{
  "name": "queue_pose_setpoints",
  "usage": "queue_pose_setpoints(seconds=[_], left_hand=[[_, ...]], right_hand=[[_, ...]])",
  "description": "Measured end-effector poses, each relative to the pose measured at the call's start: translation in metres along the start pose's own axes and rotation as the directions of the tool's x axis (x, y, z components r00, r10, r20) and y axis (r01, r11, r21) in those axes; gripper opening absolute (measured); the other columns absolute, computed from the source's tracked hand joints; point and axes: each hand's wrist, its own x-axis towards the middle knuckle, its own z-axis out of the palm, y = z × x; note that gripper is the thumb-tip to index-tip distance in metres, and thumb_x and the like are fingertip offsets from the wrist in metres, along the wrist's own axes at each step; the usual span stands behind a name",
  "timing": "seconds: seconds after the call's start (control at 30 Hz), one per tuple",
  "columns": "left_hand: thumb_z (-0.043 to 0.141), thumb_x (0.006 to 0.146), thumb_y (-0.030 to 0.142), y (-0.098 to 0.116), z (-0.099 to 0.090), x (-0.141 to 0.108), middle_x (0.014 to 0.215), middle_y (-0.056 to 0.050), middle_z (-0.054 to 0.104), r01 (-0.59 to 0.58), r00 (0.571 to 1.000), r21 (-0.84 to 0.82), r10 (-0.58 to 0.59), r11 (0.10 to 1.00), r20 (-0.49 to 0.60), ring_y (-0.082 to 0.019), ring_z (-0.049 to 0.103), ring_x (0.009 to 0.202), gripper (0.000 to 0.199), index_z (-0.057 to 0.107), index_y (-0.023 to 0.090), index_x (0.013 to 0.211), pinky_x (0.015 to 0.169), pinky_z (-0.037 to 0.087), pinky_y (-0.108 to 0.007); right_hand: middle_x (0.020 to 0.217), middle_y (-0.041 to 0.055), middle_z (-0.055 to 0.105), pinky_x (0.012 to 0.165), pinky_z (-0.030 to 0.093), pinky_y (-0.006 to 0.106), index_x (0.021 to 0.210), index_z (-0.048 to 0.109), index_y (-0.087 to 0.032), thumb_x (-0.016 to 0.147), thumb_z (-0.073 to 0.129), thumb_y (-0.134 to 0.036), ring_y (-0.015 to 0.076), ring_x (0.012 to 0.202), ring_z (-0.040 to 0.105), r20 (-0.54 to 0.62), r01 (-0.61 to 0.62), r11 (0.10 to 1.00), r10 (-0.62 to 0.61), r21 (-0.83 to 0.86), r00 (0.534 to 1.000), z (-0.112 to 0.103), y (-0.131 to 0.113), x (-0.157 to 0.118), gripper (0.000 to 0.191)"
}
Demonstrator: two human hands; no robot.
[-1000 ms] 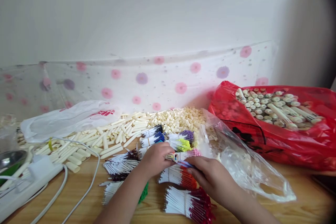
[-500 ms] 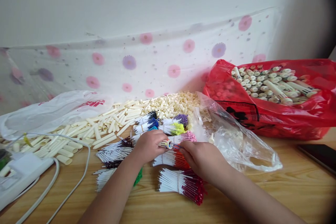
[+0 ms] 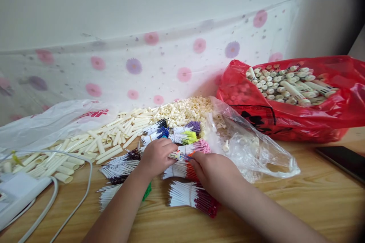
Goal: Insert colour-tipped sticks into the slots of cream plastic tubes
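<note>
My left hand [image 3: 157,156] is closed around a short cream pen barrel [image 3: 176,155] with coloured marks on its side, its open end facing right. My right hand [image 3: 212,169] pinches thin bluish pen refills [image 3: 186,157] at that open end; how many and how deep they sit is too small to tell. Below the hands lies a rubber-banded bundle of white refills with dark red tips [image 3: 191,199]. Pink-tipped refills [image 3: 196,145] and orange-tipped refills [image 3: 182,170] lie partly behind my right hand. Brown-tipped refills [image 3: 119,165] rest left of my left hand.
Cream tubes [image 3: 114,133] and slotted pieces [image 3: 185,112] are heaped along the wall. A red bag [image 3: 256,117] of pen bodies stands at right, beside a clear plastic bag [image 3: 242,150] and a phone [image 3: 342,161]. A power strip [image 3: 25,193] with cables lies at left.
The whole view has shifted slightly, with things now a little further left. Both hands keep the same grip, and the bluish refills remain at the barrel's open end.
</note>
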Motion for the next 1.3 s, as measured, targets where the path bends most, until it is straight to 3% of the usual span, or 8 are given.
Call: queue_pose_setpoints(seconds=[0.17, 0.43, 0.8, 1.03, 1.13, 1.23, 1.3], left_hand=[[0.049, 0.064, 0.01, -0.002, 0.002, -0.001, 0.063, -0.003, 0.059, -0.042, 0.999, 0.021, 0.042, 0.999, -0.011, -0.016, 0.054, 0.061, 0.015, 0.06, 0.017, 0.071, 0.053, 0.039, -0.025], [0.05, 0.071, 0.019, -0.004, 0.001, 0.0, 0.064, -0.003, 0.06, 0.008, 0.999, -0.042, -0.006, 0.999, 0.044, -0.015, 0.055, 0.061, 0.011, 0.06, 0.017, 0.068, 0.054, 0.041, -0.024], [0.052, 0.07, 0.026, -0.002, -0.001, -0.003, 0.067, -0.003, 0.063, 0.047, 0.985, -0.121, -0.026, 0.992, 0.172, -0.016, 0.058, 0.064, 0.011, 0.059, 0.017, 0.068, 0.057, 0.04, -0.023], [0.052, 0.069, 0.031, -0.002, -0.001, -0.005, 0.06, -0.002, 0.06, 0.058, 0.969, -0.105, -0.03, 0.993, 0.247, -0.016, 0.056, 0.06, 0.016, 0.057, 0.016, 0.064, 0.057, 0.038, -0.024], [0.053, 0.068, 0.03, -0.002, -0.003, -0.006, 0.059, -0.002, 0.06, 0.076, 0.965, -0.13, -0.041, 0.989, 0.258, -0.015, 0.056, 0.06, 0.015, 0.057, 0.016, 0.063, 0.058, 0.038, -0.023], [0.055, 0.067, 0.03, -0.002, -0.005, -0.006, 0.06, -0.001, 0.06, 0.082, 0.968, -0.173, -0.037, 0.981, 0.249, -0.014, 0.056, 0.058, 0.015, 0.058, 0.016, 0.064, 0.057, 0.038, -0.023], [0.055, 0.067, 0.032, 0.0, -0.007, -0.005, 0.059, -0.001, 0.061, 0.066, 0.974, -0.209, -0.017, 0.976, 0.228, -0.014, 0.056, 0.057, 0.016, 0.058, 0.016, 0.064, 0.056, 0.037, -0.022]], right_hand=[[0.068, 0.0071, 0.067, 0.046, 0.034, 0.025, 0.081, 0.058, -0.02, 0.086, 0.032, -0.028, 0.0211, 0.059, 0.063, -0.004, 0.01, 1.0, -0.01, 0.024, 1.0, 0.0, 0.002, 0.002, 0.028], [0.065, 0.0054, 0.065, 0.044, 0.032, 0.022, 0.078, 0.057, -0.02, 0.083, 0.037, -0.023, 0.0177, 0.055, 0.061, -0.019, 0.052, 0.999, -0.053, -0.01, 0.998, -0.001, 0.005, 0.003, 0.02], [0.068, 0.0028, 0.063, 0.046, 0.033, 0.023, 0.079, 0.051, -0.02, 0.074, 0.048, -0.012, 0.0183, 0.059, 0.06, -0.081, 0.256, 0.945, -0.277, -0.202, 0.958, -0.004, 0.01, 0.001, 0.01], [0.07, 0.0026, 0.063, 0.045, 0.029, 0.024, 0.079, 0.051, -0.019, 0.075, 0.047, -0.014, 0.0188, 0.059, 0.059, -0.086, 0.303, 0.929, -0.327, -0.213, 0.941, -0.003, 0.009, 0.002, 0.008], [0.068, 0.0025, 0.062, 0.046, 0.026, 0.024, 0.078, 0.05, -0.019, 0.081, 0.043, -0.021, 0.0163, 0.057, 0.058, -0.087, 0.303, 0.94, -0.319, -0.158, 0.944, -0.004, 0.014, 0.0, 0.008], [0.066, 0.002, 0.061, 0.046, 0.024, 0.024, 0.082, 0.05, -0.02, 0.084, 0.04, -0.036, 0.015, 0.057, 0.057, -0.117, 0.293, 0.954, -0.299, -0.061, 0.947, -0.004, 0.022, -0.001, 0.02], [0.069, 0.0016, 0.061, 0.047, 0.026, 0.023, 0.086, 0.05, -0.019, 0.083, 0.042, -0.041, 0.014, 0.059, 0.056, -0.166, 0.339, 0.941, -0.333, 0.01, 0.928, -0.002, 0.027, -0.001, 0.024]])
